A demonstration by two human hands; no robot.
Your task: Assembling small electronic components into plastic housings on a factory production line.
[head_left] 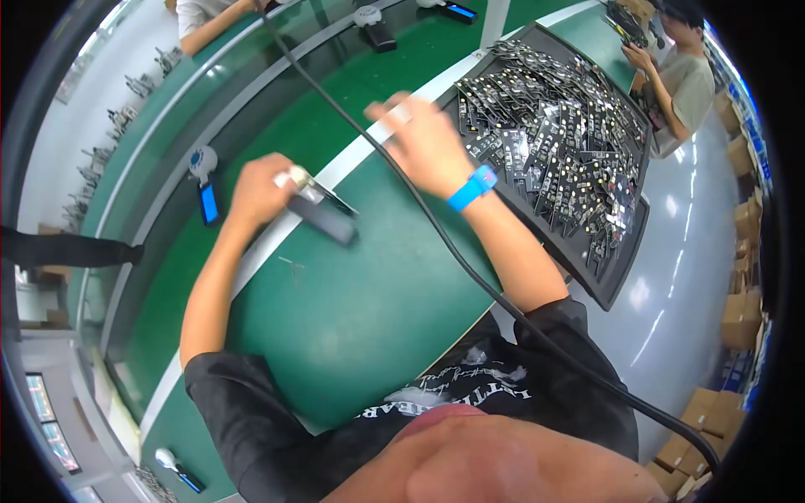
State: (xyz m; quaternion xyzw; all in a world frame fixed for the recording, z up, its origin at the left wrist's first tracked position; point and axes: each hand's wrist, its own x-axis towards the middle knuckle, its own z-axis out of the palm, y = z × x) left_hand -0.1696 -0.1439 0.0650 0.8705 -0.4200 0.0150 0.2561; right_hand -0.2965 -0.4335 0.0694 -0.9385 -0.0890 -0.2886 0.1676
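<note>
My left hand (263,191) is closed around the head end of a handheld device with a dark grey handle (323,220), over the bench's white edge. A pale round part and a thin dark strip show beside its fingers; the inside of the grip is hidden. My right hand (426,144), a blue band on its wrist, is raised between the device and a black tray (619,281). Its fingers are spread and slightly blurred, with something white on a fingertip. Many narrow dark circuit boards (549,147) are heaped in the tray. Small thin pieces (291,267) lie on the green bench top (360,310).
A black cable (436,230) crosses the view diagonally. Beyond the bench edge, a green conveyor (335,105) carries handheld devices (204,180) with round white heads. Someone at the right (679,84) holds a dark object; another person's arm (220,25) shows at top left. Cardboard boxes (742,323) line the right.
</note>
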